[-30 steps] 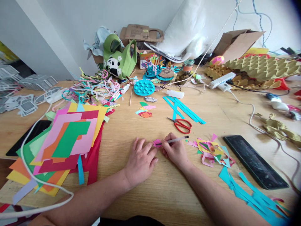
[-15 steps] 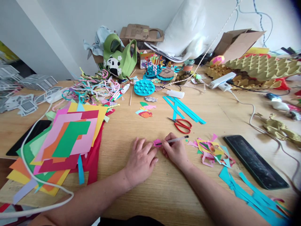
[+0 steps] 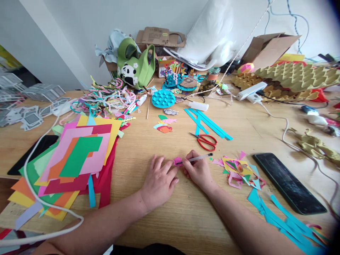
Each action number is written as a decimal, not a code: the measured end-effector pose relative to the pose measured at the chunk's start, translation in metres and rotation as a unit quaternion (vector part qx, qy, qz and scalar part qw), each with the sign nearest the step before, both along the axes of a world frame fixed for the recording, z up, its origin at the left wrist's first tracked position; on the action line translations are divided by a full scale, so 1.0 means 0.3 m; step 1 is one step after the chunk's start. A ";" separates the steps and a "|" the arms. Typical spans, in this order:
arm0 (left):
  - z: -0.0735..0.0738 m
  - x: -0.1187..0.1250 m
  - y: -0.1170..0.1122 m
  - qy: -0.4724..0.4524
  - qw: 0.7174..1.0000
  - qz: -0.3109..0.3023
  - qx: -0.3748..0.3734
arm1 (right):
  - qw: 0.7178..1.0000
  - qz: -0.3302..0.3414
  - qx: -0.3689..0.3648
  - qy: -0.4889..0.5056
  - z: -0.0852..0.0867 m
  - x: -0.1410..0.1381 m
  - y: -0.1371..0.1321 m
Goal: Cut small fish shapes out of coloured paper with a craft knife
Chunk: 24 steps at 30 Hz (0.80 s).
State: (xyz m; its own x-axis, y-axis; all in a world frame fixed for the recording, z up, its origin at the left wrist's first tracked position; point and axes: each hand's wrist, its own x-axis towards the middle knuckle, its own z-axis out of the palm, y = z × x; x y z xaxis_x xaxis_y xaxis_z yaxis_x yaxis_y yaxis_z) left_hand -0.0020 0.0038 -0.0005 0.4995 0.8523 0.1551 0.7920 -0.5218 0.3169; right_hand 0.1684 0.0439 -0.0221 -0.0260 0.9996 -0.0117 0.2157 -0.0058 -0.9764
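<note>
My right hand [image 3: 198, 170] pinches a slim pen [image 3: 198, 158] near its lower end, its tip down on a small magenta paper cutout [image 3: 178, 162]. Flat on the wood lies my left hand [image 3: 159, 180], fingers spread, with the fingertips at the cutout's left edge. Beyond the hands are several small paper fish [image 3: 165, 129] in different colours. Red-handled scissors [image 3: 206, 142] rest just past my right hand, their blades beside blue paper strips [image 3: 209, 123]. The cutout's lower side is partly hidden by my fingers.
Coloured paper sheets [image 3: 79, 156] are piled at the left. Paper scraps [image 3: 240, 169], a black phone [image 3: 288, 182] and blue offcuts [image 3: 281, 219] lie right. Farther back are a blue bumpy disc [image 3: 163, 98], a white glue bottle [image 3: 198, 106] and a green panda bag [image 3: 135, 67].
</note>
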 end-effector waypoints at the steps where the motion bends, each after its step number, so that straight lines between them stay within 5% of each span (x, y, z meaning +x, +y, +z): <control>1: 0.000 0.000 0.000 0.001 1.000 -0.001 -0.001 | 1.000 0.002 0.000 0.001 0.001 0.000 0.000; 24: -0.001 0.000 0.000 -0.003 1.000 -0.001 0.002 | 1.000 0.006 -0.007 0.009 0.002 0.001 -0.001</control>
State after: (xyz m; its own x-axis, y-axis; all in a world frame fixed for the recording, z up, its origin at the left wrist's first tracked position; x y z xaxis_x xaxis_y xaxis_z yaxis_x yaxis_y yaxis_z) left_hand -0.0021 0.0038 -0.0007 0.4996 0.8512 0.1607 0.7894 -0.5238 0.3200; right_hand 0.1687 0.0435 -0.0214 -0.0385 0.9990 -0.0243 0.1987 -0.0162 -0.9799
